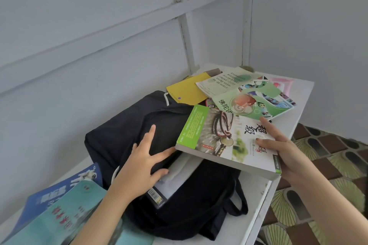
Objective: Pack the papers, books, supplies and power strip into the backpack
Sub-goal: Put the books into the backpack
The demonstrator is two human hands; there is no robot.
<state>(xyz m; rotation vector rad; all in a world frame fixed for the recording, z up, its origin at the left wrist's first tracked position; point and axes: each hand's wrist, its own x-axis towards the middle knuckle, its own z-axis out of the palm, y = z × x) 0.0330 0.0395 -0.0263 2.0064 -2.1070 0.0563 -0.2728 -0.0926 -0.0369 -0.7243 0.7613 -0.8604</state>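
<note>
A black backpack (pixel 127 125) lies on the white table (pixel 298 93), its mouth facing me with books and a white cable inside. My left hand (pixel 139 165) holds the upper flap of the backpack up, fingers spread on the fabric. My right hand (pixel 286 151) grips the near right corner of a thick white and green book (pixel 223 139), held level just above the backpack's opening. A blue book (pixel 59 191) and a teal book (pixel 65 217) lie at the near left.
A pile at the far end of the table holds a yellow notebook (pixel 185 89), a green picture book (pixel 253 103), a pale green booklet (pixel 225 80) and something pink (pixel 282 83). Walls stand behind and to the left. Patterned floor (pixel 328 165) shows past the table's right edge.
</note>
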